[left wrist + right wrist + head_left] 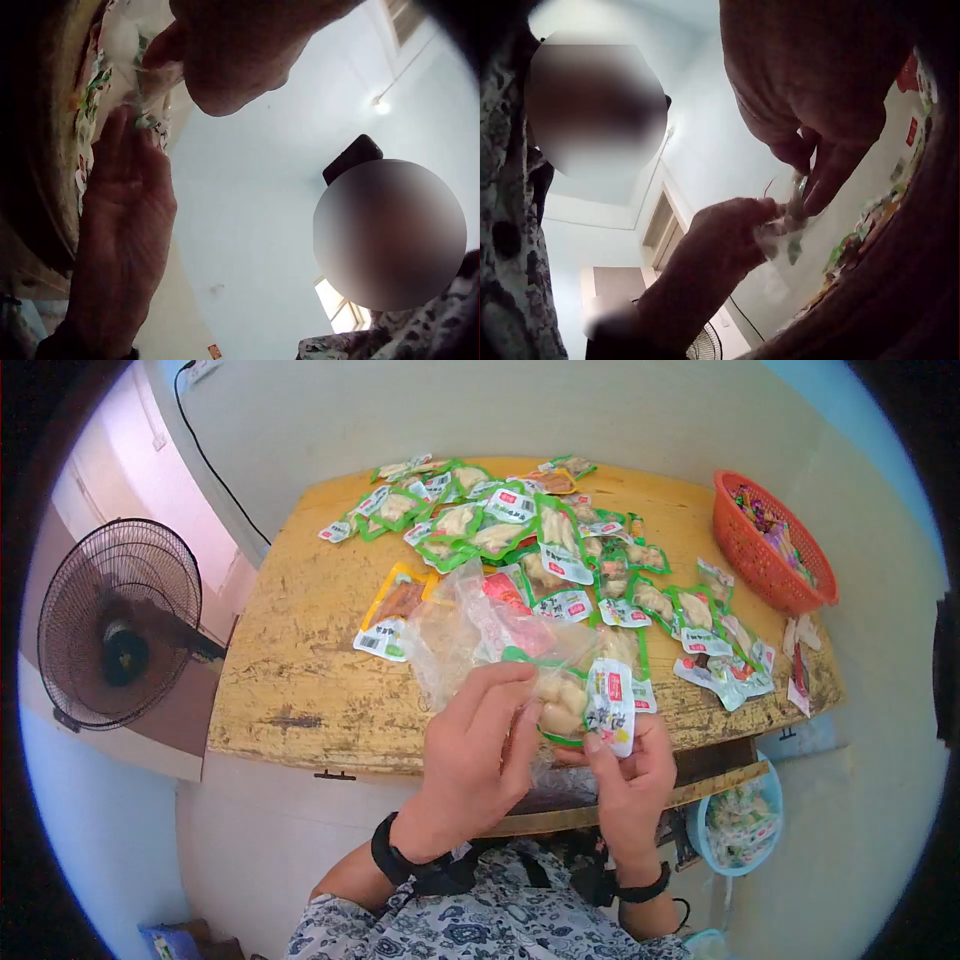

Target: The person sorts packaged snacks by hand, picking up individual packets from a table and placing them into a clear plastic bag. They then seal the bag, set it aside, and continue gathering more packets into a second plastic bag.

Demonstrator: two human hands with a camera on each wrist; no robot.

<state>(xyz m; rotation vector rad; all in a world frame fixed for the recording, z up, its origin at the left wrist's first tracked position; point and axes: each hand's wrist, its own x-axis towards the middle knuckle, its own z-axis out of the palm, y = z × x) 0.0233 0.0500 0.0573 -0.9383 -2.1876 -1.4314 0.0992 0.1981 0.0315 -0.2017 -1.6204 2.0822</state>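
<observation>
Over the table's front edge, my right hand (634, 778) pinches a green-edged food packet (562, 705) by its white label end, thumb on top. Pale, lumpy pieces show through the packet's window. My left hand (468, 755) is at the packet's other side, its thumb and fingertips pinching the mouth of a clear plastic bag (440, 650). The bag spreads crumpled behind the packet and overlaps it in the head view. In the right wrist view the left hand (712, 240) and right hand (817, 97) meet at the clear plastic.
Many similar packets (495, 538) are piled on the worn yellow table (300, 690). An orange-edged packet (397, 605) lies left of the bag. At the back right stands a red basket (740, 550) of small wrapped items. A blue bucket (700, 830) with packets is below; a fan (120, 625) stands left.
</observation>
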